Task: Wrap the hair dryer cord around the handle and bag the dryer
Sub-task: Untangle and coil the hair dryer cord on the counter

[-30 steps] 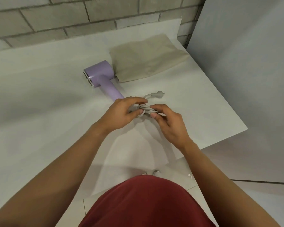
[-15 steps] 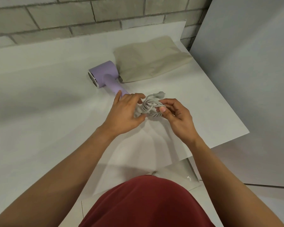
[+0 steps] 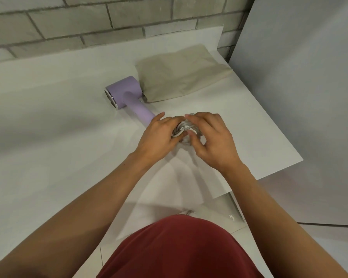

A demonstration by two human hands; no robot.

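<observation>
Left grip (image 3: 159,135) was curled round the coiled cord (image 3: 184,130) at the handle's end, right grip (image 3: 213,141) pinching the loops from the other side. Dryer (image 3: 127,97) lay flat mid-desk (image 3: 48,117), head just beside the bag (image 3: 181,75) near the far right corner

The right hand (image 3: 213,141) moves from the right side of the cord (image 3: 184,129) to arch over the coil, its fingers now covering the plug that stuck out a second ago; the left hand (image 3: 159,135) closes in, and the loops bunch tighter between them
</observation>
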